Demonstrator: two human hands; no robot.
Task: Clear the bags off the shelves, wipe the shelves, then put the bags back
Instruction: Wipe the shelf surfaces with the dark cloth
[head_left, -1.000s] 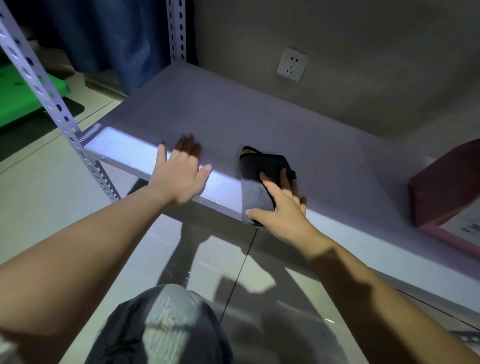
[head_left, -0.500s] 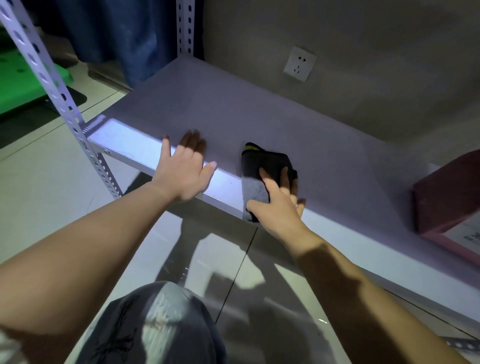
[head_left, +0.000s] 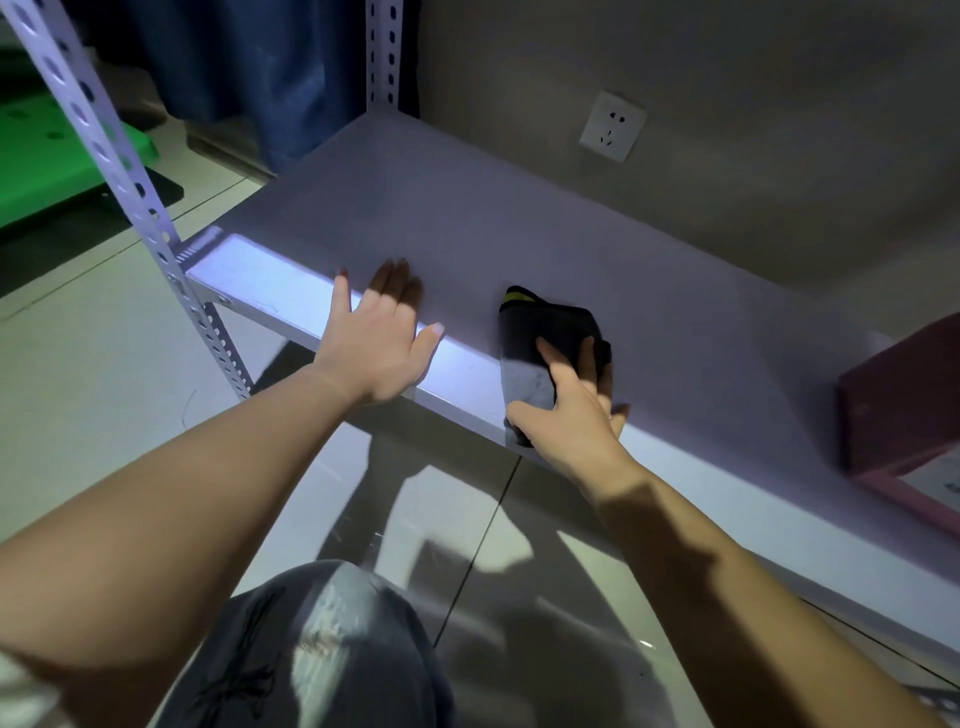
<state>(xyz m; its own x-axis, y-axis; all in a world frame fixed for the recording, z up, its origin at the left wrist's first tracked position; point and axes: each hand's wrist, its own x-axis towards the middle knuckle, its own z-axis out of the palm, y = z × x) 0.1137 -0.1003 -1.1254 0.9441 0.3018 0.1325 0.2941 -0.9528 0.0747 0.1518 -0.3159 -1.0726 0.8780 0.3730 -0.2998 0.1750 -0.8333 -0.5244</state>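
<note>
1. At far left one green plastic slab (head_left: 47, 156) lies on the floor, beyond one perforated pale metal upright post (head_left: 111, 171) that meets the front left corner of the flat pale lilac metal shelf (head_left: 519, 218); a second such post (head_left: 383, 52) stands at the back left corner.
2. The left hand (head_left: 376, 345) lies flat on the shelf's front edge, its grip spread wide and holding nothing. Left of this grip the lit edge runs bare to the corner post; beyond the fingertips the smooth shelf is open to the wall.
3. Just right of that grip, apart from it, one folded dark grey cloth with a yellow-trimmed corner (head_left: 545, 332) rests on the front edge, its near end draped over the lip.
4. The right hand (head_left: 571, 410) presses on the cloth, fingers extended flat, thumb out to the side.
5. One white wall socket (head_left: 613, 126) sits behind.
6. Well right of that grip, one dark red boxy bag (head_left: 904, 405) stands on the shelf, with bare shelf between.
</note>
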